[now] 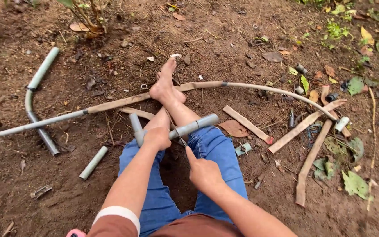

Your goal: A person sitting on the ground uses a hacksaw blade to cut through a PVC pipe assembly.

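Note:
I sit on bare soil with my legs stretched out in blue jeans and my bare feet crossed. My left hand grips a short grey pipe piece at its elbow joint, holding it across my knees. My right hand is closed around a small thin dark tool whose tip touches the pipe near a dark ring on it. What kind of tool it is cannot be made out.
A long bent pipe runs under my feet from left to right. A curved grey pipe and a short offcut lie at left. Flat wooden strips, small fittings and dry leaves are scattered at right.

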